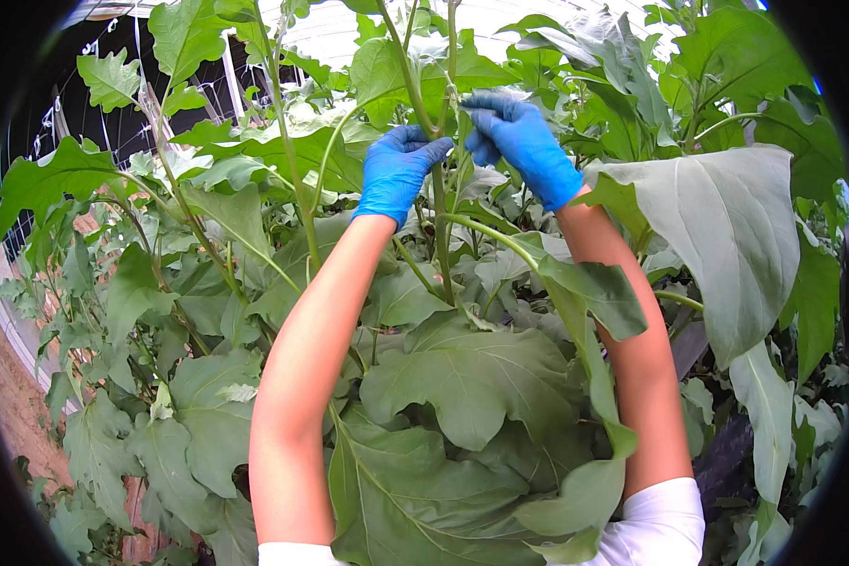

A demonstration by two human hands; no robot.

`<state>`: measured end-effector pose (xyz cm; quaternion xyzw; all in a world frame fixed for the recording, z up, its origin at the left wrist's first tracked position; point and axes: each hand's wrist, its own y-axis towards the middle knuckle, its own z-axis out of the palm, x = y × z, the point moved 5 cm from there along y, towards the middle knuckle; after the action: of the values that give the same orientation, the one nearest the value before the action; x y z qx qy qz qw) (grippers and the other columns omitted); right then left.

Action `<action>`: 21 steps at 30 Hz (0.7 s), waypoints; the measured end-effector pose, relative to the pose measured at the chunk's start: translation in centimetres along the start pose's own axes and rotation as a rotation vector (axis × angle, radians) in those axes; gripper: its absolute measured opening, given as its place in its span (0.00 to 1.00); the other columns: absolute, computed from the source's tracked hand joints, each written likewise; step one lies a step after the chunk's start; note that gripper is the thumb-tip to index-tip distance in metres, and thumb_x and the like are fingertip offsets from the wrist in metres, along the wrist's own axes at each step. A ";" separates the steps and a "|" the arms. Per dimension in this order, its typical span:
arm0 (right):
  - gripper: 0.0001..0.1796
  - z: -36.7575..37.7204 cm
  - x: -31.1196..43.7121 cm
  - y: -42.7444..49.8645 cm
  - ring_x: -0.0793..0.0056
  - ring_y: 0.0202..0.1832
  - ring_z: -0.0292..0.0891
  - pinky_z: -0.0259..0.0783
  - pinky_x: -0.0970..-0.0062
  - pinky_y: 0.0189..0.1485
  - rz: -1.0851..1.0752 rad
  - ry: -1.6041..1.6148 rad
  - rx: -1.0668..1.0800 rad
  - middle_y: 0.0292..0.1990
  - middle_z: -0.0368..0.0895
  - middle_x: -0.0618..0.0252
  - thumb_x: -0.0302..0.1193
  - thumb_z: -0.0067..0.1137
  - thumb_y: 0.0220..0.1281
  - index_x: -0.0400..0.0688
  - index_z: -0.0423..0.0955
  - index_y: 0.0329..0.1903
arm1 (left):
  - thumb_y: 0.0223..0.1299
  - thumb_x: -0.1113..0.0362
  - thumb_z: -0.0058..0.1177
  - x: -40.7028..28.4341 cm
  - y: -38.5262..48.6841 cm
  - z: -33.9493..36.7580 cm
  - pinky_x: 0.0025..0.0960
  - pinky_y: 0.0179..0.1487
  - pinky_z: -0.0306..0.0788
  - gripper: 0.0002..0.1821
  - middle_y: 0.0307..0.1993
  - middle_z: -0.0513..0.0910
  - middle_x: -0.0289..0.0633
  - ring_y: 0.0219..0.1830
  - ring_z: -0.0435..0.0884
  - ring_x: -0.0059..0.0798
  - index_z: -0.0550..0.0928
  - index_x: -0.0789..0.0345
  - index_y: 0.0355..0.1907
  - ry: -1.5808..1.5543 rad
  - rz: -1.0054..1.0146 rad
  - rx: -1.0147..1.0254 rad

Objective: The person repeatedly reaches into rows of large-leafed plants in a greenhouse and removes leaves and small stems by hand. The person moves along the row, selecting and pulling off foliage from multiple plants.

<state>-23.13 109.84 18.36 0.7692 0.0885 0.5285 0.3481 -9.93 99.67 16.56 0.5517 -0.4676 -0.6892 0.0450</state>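
Observation:
Tall leafy plants, possibly eggplants, rise in front of me, and both my hands wear blue gloves. My left hand [405, 170] is at a thick green stem [440, 233], its thumb and fingers closing on the stem just below a fork. Slightly higher and to the right, my right hand [516, 141] has its fingers bent beside a thin upright shoot [453, 92]; whether it pinches anything is hidden. A curved leaf stalk [492, 233] branches off the stem below the hands. One broad leaf [467, 382] spreads between my forearms.
A large drooping leaf [729, 233] hangs right of my right forearm, and a smaller leaf [601, 297] lies across that forearm. More stems [290, 163] stand at left. Strings and a white post [232, 78] are at upper left, with bare soil [25, 417] at the left edge.

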 end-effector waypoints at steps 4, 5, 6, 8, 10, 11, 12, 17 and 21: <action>0.17 1.2 1.3 3.2 0.74 0.43 0.77 0.74 0.73 0.48 -0.253 0.379 0.165 0.42 0.80 0.61 0.27 0.52 0.63 0.37 0.72 0.53 | 0.55 0.66 0.61 -0.4 -0.2 0.6 0.24 0.44 0.74 0.15 0.35 0.83 0.39 0.36 0.81 0.22 0.78 0.69 0.45 -0.025 -0.018 0.114; 0.17 1.4 1.2 3.7 0.73 0.46 0.77 0.73 0.71 0.51 -0.220 0.448 0.220 0.45 0.79 0.61 0.26 0.53 0.62 0.37 0.72 0.53 | 0.55 0.66 0.61 -0.4 -0.4 0.4 0.24 0.45 0.74 0.16 0.35 0.83 0.39 0.37 0.81 0.22 0.78 0.69 0.45 -0.035 -0.050 0.131; 0.17 1.5 1.3 3.9 0.70 0.51 0.74 0.71 0.67 0.55 -0.233 0.441 0.253 0.48 0.78 0.60 0.26 0.55 0.60 0.37 0.72 0.53 | 0.55 0.66 0.61 -0.5 -0.6 0.3 0.25 0.45 0.75 0.16 0.36 0.83 0.39 0.37 0.81 0.23 0.78 0.69 0.46 -0.055 -0.077 0.153; 0.18 2.0 2.1 3.3 0.70 0.52 0.73 0.70 0.67 0.57 -0.348 0.411 0.391 0.48 0.78 0.61 0.27 0.56 0.60 0.38 0.72 0.54 | 0.57 0.66 0.60 -0.8 -1.1 -0.2 0.27 0.49 0.75 0.17 0.39 0.82 0.39 0.40 0.81 0.25 0.77 0.69 0.47 -0.073 -0.133 0.205; 0.22 2.3 2.8 2.5 0.73 0.55 0.71 0.68 0.68 0.59 -0.452 0.143 0.387 0.50 0.77 0.63 0.26 0.57 0.60 0.41 0.71 0.57 | 0.57 0.66 0.59 -1.2 -1.5 -0.7 0.29 0.50 0.76 0.16 0.40 0.81 0.40 0.42 0.81 0.25 0.77 0.69 0.47 -0.138 -0.191 0.253; 0.21 2.6 2.9 2.1 0.74 0.53 0.70 0.67 0.70 0.58 -0.435 0.069 0.387 0.49 0.76 0.64 0.26 0.57 0.59 0.44 0.72 0.57 | 0.58 0.66 0.58 -1.2 -1.7 -1.0 0.29 0.50 0.76 0.16 0.41 0.81 0.40 0.43 0.81 0.26 0.77 0.68 0.48 -0.178 -0.229 0.279; 0.21 2.9 3.2 1.7 0.74 0.52 0.70 0.66 0.72 0.58 -0.452 0.010 0.375 0.48 0.74 0.64 0.26 0.57 0.59 0.47 0.73 0.57 | 0.58 0.67 0.58 -1.3 -1.8 -1.3 0.31 0.51 0.76 0.18 0.41 0.80 0.41 0.44 0.81 0.27 0.75 0.68 0.50 -0.179 -0.247 0.303; 0.23 3.9 6.2 0.6 0.65 0.52 0.63 0.62 0.67 0.58 -0.858 -0.602 0.173 0.46 0.67 0.63 0.30 0.63 0.53 0.60 0.77 0.54 | 0.54 0.66 0.61 -1.4 -1.7 -2.4 0.33 0.52 0.76 0.25 0.41 0.80 0.41 0.44 0.81 0.29 0.71 0.67 0.55 -0.253 -0.214 0.366; 0.22 4.4 8.5 -0.3 0.61 0.52 0.63 0.63 0.64 0.56 -1.281 -1.228 -0.062 0.50 0.67 0.63 0.39 0.68 0.42 0.61 0.81 0.46 | 0.52 0.65 0.63 -1.2 -1.5 -2.7 0.33 0.53 0.76 0.30 0.42 0.79 0.42 0.44 0.81 0.31 0.68 0.67 0.57 -0.281 -0.214 0.387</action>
<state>-15.59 112.39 23.74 0.7100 0.2851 -0.2713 0.5840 -6.65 99.62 16.47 0.4951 -0.5314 -0.6577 -0.2000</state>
